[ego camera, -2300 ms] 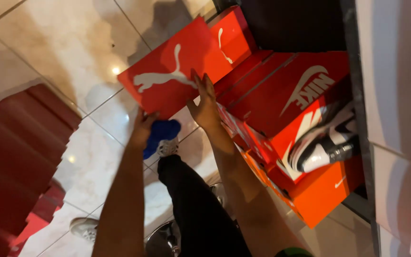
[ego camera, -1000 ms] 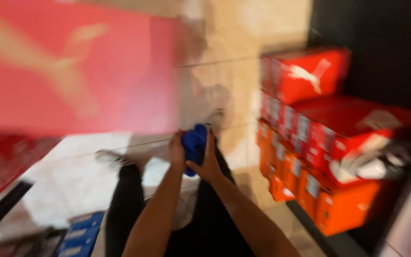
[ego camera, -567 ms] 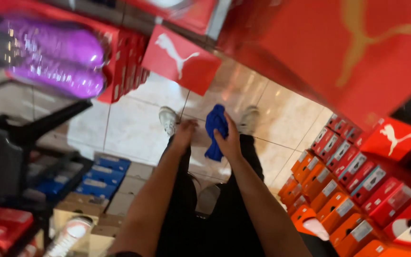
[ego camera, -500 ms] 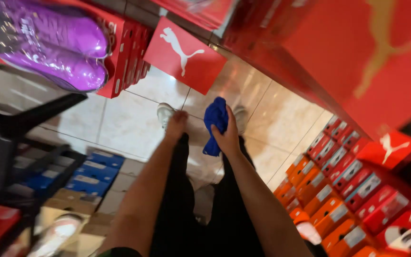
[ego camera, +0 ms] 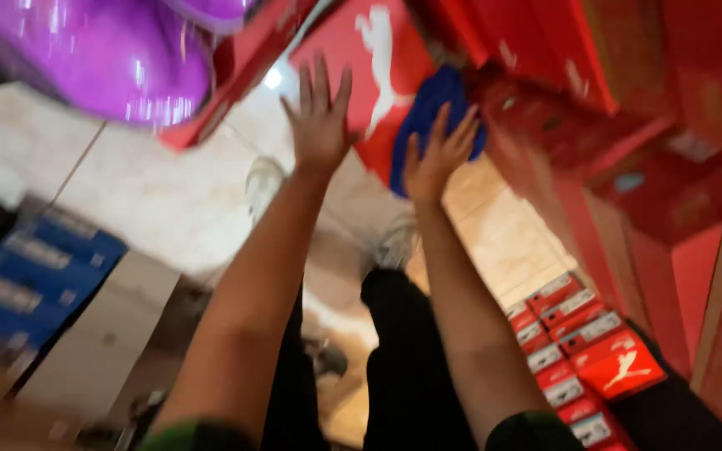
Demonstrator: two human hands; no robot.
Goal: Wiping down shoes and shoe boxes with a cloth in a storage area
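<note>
Both my arms reach up and forward. My left hand [ego camera: 319, 117] is open with its fingers spread, just in front of a red shoe box [ego camera: 378, 58] with a white animal mark. My right hand [ego camera: 436, 154] presses a blue cloth [ego camera: 428, 108] against that box's right side and the red boxes beside it. The picture is blurred by motion.
A shiny purple shoe [ego camera: 102, 58] sits at the top left on a red box. Stacks of red shoe boxes [ego camera: 670, 167] fill the right side, with more red boxes [ego camera: 587, 334] low down. Blue boxes [ego camera: 35, 276] lie at the left on the pale tiled floor [ego camera: 160, 200].
My hands have risen from in front of my legs up to the red box. The left hand has let go of the cloth and spread open; the right hand still holds the cloth.
</note>
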